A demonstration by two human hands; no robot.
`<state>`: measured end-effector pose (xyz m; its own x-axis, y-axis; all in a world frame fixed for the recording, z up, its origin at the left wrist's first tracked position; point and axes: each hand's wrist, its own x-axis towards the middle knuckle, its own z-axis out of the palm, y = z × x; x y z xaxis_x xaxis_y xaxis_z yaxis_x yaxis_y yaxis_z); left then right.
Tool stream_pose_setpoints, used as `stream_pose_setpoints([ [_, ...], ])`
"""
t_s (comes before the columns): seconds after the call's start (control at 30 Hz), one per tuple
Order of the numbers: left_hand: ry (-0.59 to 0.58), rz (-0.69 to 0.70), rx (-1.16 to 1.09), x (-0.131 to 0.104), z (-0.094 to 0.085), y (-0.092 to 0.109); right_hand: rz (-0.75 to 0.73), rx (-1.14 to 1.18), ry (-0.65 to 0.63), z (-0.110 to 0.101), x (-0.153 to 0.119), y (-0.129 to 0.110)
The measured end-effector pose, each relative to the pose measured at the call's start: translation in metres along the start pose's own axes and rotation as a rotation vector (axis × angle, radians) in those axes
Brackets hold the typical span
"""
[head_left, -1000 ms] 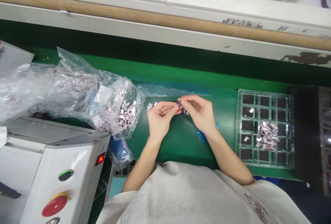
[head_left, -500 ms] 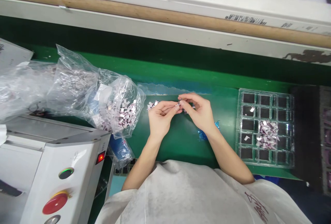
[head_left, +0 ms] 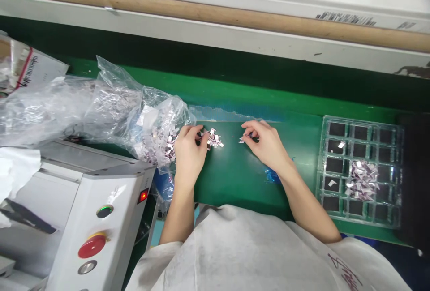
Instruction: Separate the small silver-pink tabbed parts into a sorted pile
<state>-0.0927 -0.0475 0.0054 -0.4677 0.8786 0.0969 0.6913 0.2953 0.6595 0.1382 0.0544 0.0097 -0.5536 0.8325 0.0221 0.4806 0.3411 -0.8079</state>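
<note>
Reaching out over the green tabletop (head_left: 235,179), both bare arms come up from the near edge. The left hand (head_left: 188,151) has its fingers curled down, touching a small pile of shiny metal pieces (head_left: 213,139) that lies on the tabletop just right of the clear plastic bag (head_left: 134,116). It is hard to tell if those fingers pinch a piece. More of the same pieces show inside the bag's open mouth. The right hand (head_left: 267,144) sits to the right, apart from the left one, palm down, with its wrist bent. Its thumb and first finger are pressed together on one tiny metal piece (head_left: 242,139), low over the tabletop. Farther right lies a clear tray (head_left: 359,123) with square pockets, and one pocket holds a heap of pieces. At near left stands a white machine (head_left: 83,210) with a red button.
</note>
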Motion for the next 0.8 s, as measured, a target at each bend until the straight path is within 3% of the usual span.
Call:
stream_pose_setpoints([
  [0.1, -0.058, 0.07, 0.104, 0.005, -0.004, -0.006, -0.045, -0.1, 0.035, 0.002, 0.001, 0.002],
  [0.3, -0.156, 0.208, 0.234, 0.009, -0.006, -0.002, -0.007, -0.13, 0.237, -0.01, 0.009, 0.009],
  [0.5, -0.189, 0.275, 0.376, 0.015, -0.008, 0.003, 0.051, -0.25, 0.413, -0.026, 0.026, 0.037],
  [0.63, -0.215, 0.294, 0.475, 0.017, -0.009, 0.007, 0.06, -0.324, 0.408, -0.026, 0.031, 0.054],
  [0.8, -0.272, 0.318, 0.483, 0.019, -0.012, 0.009, 0.05, -0.328, 0.384, -0.024, 0.032, 0.058],
])
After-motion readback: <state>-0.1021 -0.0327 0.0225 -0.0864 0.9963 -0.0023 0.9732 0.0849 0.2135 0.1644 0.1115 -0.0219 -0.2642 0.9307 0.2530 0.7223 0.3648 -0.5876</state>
